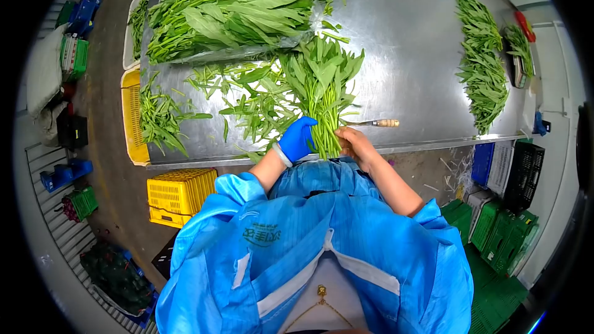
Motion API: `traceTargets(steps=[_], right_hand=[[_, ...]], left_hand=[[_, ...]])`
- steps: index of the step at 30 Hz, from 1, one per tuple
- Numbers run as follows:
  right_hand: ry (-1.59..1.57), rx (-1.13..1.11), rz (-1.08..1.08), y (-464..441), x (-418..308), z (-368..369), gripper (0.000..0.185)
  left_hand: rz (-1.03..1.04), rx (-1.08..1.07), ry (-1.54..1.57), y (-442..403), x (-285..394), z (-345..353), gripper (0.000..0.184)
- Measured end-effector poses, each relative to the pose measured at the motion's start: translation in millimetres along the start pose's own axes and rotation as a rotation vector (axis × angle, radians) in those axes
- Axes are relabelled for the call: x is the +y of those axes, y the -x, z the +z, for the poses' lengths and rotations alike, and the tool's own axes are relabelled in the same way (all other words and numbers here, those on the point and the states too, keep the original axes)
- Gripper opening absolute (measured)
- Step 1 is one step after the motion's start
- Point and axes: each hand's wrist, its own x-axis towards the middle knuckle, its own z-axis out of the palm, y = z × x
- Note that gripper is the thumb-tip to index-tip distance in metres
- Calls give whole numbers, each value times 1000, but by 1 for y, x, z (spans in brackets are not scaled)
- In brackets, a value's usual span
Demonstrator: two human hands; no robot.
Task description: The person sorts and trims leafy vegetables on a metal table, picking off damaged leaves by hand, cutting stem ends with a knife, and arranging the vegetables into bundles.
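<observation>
A bunch of leafy greens with long stems, looking like water spinach [325,80], lies at the table's near edge with its leaves pointing away from me. My left hand [297,140], in a blue glove, is closed around the left side of its stems. On the right side of the stems, the fingers of my bare right hand [354,145] are curled against them. A wooden-handled knife [387,123] rests just beyond my right hand, its blade partly hidden behind the stems. Loose leaves and stems [253,102] are scattered to the left of the bunch.
A large pile of greens [241,9] on plastic covers the far left of the metal table [402,43]. A row of bunches [482,62] lies at the right, beside a scale [518,68]. Yellow crates [179,195] stand left; green crates [507,241] are stacked right.
</observation>
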Motion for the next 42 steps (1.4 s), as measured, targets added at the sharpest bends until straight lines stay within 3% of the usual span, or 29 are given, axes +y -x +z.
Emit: traceTargets(steps=[3,6,10,11,15,17,20,25,28,32,33,36,40,42], right_hand=[[4,-93,-19,-1,-9,18,33],[243,-38,-184,-6,-6,26,35],[224,-7,-131,3,-21,4,28],[-9,-49,-109,3,-18,2,27],[-161,-143,35,5,-17,15,17],[-43,-124,-47,3,-19,21,16],[126,-70,-181,15,-29,21,14],[315,-46,-431,54,-49,26,15],[419,44,-434,37,-30,22,17],[591,74,-420,21,-13,17,20],[582,73,-406,20,-11,16,19],[515,45,-378,30,-23,8,17],[300,-7,-313,36,-29,-6,13],[131,-39,-264,55,-46,-1,13]], left_hand=[[11,38,-13,3,4,28,47],[233,301,-647,-14,-11,0,44],[72,169,-82,16,10,-1,41],[86,143,-31,24,13,8,40],[86,255,-171,23,14,-3,29],[138,328,-416,13,8,-3,28],[192,280,-416,26,15,16,30],[352,102,-502,60,20,48,54],[259,-51,-147,51,15,39,53],[48,-5,73,8,2,3,35],[84,160,-58,5,-3,-2,28],[79,230,-75,0,-6,-18,29],[65,111,0,10,4,-26,36],[72,186,-46,15,7,-19,29]])
